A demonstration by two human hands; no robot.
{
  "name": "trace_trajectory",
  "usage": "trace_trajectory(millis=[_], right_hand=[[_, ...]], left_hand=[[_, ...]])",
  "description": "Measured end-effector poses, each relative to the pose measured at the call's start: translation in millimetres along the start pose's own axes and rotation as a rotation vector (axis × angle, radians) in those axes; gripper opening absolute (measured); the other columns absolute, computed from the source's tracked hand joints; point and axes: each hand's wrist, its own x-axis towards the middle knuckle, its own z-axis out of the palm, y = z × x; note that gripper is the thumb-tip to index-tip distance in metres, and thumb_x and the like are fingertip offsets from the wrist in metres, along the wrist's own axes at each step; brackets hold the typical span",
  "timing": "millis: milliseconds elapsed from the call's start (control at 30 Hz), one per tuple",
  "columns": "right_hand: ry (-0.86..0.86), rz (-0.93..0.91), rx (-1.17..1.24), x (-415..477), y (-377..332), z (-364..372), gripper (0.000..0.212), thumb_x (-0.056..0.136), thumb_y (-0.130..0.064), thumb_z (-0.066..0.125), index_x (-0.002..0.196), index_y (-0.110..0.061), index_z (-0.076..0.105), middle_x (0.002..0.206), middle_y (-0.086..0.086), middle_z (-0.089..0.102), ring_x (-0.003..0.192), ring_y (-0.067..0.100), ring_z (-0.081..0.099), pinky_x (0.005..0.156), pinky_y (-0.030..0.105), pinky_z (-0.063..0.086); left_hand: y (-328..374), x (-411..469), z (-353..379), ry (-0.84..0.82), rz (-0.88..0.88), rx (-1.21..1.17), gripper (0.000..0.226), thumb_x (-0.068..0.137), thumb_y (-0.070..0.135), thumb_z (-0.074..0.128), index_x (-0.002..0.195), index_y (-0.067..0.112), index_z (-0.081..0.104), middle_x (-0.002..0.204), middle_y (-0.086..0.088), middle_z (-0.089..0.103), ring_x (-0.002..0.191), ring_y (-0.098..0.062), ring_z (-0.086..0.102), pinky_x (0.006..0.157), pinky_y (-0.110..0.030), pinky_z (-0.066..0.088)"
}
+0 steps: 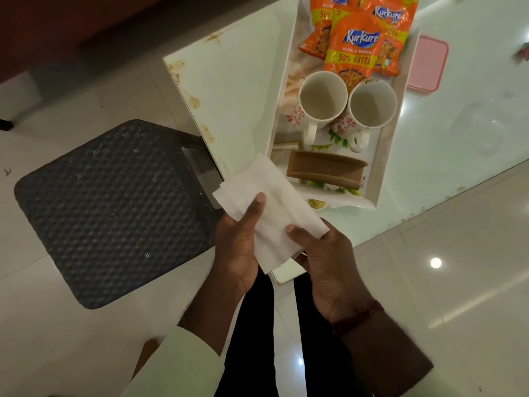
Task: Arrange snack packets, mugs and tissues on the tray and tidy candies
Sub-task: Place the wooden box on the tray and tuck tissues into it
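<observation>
White tissues (269, 213), a folded stack, are being held over the near corner of the tabletop (237, 81). The left hand (237, 247) is gripping their left side with its thumb on top; the right hand (323, 259) is pinching their near right corner. Just beyond, a white tray (383, 156) is lying along the tabletop's near edge, carrying a brown holder (326, 169), two white floral mugs (320, 96) side by side, and three orange snack packets (355, 47) reading "Kurkure Masala Munch 50% EXTRA". A pink lidded box (428, 63) is sitting beside the tray. The glossy pale tabletop is showing brown stains along its left edge. A dark woven stool (114, 210) is standing on the shiny tiled floor (458, 282).
</observation>
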Motion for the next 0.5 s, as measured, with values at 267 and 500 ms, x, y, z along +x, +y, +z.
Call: trace_trajectory(millis=[267,500], right_hand=[[-0.002,-0.399,-0.321,18,-42,-40,0.029,0.089,-0.006,0.061,0.1,-0.03,0.071,0.097,-0.009,0.073,0.09,0.009,0.067,0.077,0.034,0.059],[-0.065,-0.457,-0.358,31,-74,-81,0.043,0.084,0.006,0.055,0.07,-0.03,0.072,0.09,-0.015,0.072,0.08,0.002,0.061,0.06,0.011,0.044]], left_hand=[[28,32,8,-0.086,0.145,0.25,0.067,0.052,0.02,0.089,0.112,0.036,0.065,0.105,0.006,0.073,0.1,-0.017,0.067,0.076,-0.034,0.057],[53,36,24,-0.493,0.326,0.727,0.04,0.079,-0.009,0.063,0.08,0.029,0.074,0.088,0.011,0.073,0.084,-0.004,0.068,0.064,-0.017,0.054]])
